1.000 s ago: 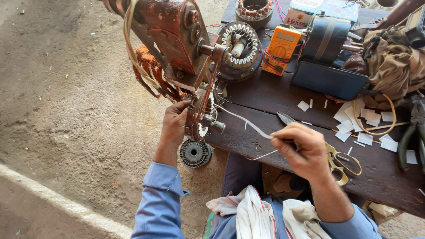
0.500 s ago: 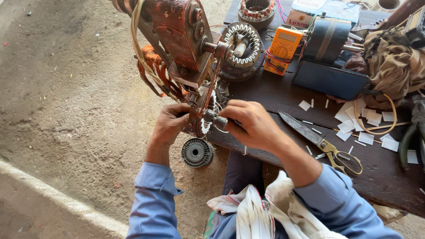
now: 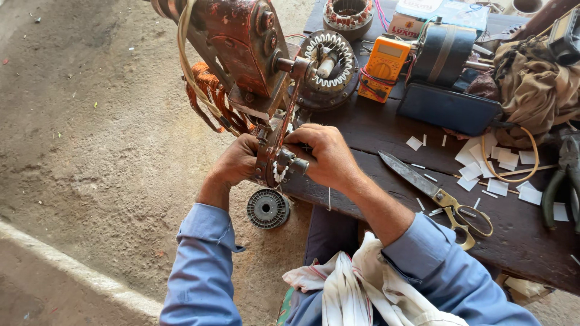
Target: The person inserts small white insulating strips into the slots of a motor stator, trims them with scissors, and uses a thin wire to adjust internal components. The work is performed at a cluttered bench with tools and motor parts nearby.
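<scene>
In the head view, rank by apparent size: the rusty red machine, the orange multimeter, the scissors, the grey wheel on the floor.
1. Rusty red machine, clearly largest.
2. Scissors, longest after it, though thin.
3. Orange multimeter and grey wheel look alike in area; the wheel lies lower, on the floor, so no ranking between them.

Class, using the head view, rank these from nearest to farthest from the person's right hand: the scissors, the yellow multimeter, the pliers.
Measured from the right hand:
1. Scissors, just to its right on the table.
2. Yellow multimeter, beyond it, toward the table's back.
3. Pliers, at the far right edge.
</scene>
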